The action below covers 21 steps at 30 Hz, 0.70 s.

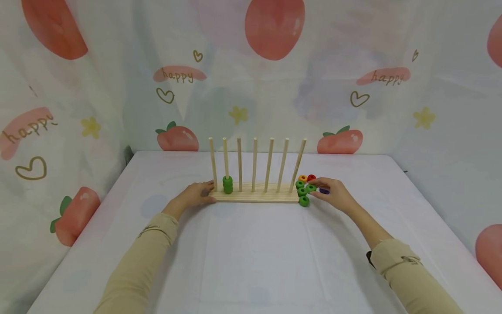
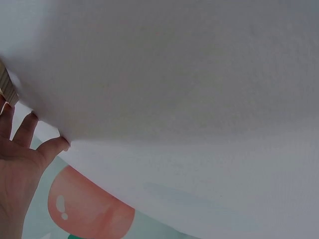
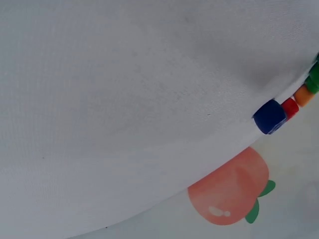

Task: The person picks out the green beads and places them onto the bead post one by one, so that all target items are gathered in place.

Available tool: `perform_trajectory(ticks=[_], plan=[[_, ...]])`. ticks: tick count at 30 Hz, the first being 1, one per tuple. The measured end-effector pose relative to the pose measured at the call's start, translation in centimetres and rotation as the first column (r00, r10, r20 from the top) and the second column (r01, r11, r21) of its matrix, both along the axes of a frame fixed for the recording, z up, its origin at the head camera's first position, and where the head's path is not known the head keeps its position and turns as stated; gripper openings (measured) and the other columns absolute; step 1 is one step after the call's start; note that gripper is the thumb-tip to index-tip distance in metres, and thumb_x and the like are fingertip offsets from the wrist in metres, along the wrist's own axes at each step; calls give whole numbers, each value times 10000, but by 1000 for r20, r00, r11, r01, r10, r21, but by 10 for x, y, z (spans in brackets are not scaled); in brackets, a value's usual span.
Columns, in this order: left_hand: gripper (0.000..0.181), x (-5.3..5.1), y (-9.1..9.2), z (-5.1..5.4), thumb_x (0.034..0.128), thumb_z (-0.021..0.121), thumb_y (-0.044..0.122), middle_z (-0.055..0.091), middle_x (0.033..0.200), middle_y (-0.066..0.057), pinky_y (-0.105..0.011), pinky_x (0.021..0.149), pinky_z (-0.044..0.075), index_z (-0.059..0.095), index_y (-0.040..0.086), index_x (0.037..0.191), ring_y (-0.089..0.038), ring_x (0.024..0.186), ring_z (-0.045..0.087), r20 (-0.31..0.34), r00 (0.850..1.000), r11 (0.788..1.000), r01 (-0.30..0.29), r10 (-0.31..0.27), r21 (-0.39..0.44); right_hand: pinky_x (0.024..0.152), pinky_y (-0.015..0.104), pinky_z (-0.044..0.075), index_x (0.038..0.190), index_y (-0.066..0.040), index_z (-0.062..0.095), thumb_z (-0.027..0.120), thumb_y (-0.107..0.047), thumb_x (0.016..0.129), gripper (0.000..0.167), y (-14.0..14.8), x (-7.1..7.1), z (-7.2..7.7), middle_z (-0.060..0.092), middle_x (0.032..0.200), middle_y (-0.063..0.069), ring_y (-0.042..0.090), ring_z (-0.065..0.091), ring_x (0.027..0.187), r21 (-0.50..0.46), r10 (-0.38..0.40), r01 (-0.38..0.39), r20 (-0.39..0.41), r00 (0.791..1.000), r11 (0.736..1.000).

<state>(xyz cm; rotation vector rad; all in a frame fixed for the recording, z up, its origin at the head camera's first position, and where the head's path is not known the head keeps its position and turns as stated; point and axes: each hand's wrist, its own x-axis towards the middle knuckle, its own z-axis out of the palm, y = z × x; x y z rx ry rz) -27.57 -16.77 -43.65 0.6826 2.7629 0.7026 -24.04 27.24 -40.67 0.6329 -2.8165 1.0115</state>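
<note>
A wooden peg rack with several upright pegs stands on the table. My left hand holds its left end, fingers at the far side and thumb near the front edge. Spread fingers of that hand show in the left wrist view. Green beads are stacked on the second peg from the left. At the rack's right end, my right hand has thumb and forefinger on either side of a green bead. Behind these fingers lies a blue bead. The right wrist view does not show the hand.
More green beads lie against the rack's right end. An orange bead and a red bead sit farther back. A white cloth covers the table, and a printed curtain hangs behind it.
</note>
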Motion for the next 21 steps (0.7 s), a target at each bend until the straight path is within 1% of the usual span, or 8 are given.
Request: perform_trajectory(ticks=[8, 12, 16, 18, 21], plan=[[607, 0, 1, 1, 890, 652, 285, 369, 1482, -157, -500, 1128, 276, 458, -69, 1344, -396, 1359, 339, -13, 1000, 1000, 13, -13, 5, 898, 532, 485, 1169, 61, 612, 676, -32, 847, 341, -10, 5, 6, 633, 1133, 262, 417, 609, 1044, -4, 30, -30, -43, 999, 1000], [608, 1, 2, 2, 892, 650, 290, 370, 1478, -171, -504, 1123, 282, 460, -71, 1343, -403, 1353, 345, -20, 1000, 1000, 17, -17, -6, 903, 524, 480, 1168, 78, 608, 668, -6, 844, 340, -14, 6, 9, 633, 1121, 263, 416, 613, 1037, -39, 64, -66, -56, 996, 997], [615, 1, 1, 3, 890, 652, 289, 363, 1483, -169, -507, 1125, 277, 453, -65, 1351, -404, 1355, 340, -14, 1000, 1000, 8, -8, -3, 907, 516, 474, 1173, 82, 602, 659, 16, 843, 342, -19, 7, 12, 630, 1122, 260, 417, 610, 1046, -65, 92, -96, -67, 994, 993], [614, 2, 1, 4, 891, 651, 287, 359, 1486, -168, -508, 1126, 274, 450, -62, 1354, -404, 1357, 337, -13, 1000, 1000, 7, -7, -2, 902, 499, 479, 1169, 80, 604, 664, 17, 838, 342, -22, 7, 13, 637, 1116, 248, 411, 615, 1041, -78, 108, -116, -94, 990, 990], [608, 3, 1, 4, 893, 649, 279, 360, 1483, -174, -510, 1126, 274, 451, -69, 1350, -406, 1355, 338, -17, 1000, 1000, 9, -9, -1, 890, 467, 491, 1155, 96, 605, 674, 34, 822, 345, -28, 8, 15, 649, 1099, 240, 397, 622, 1018, -108, 144, -161, -148, 978, 981]])
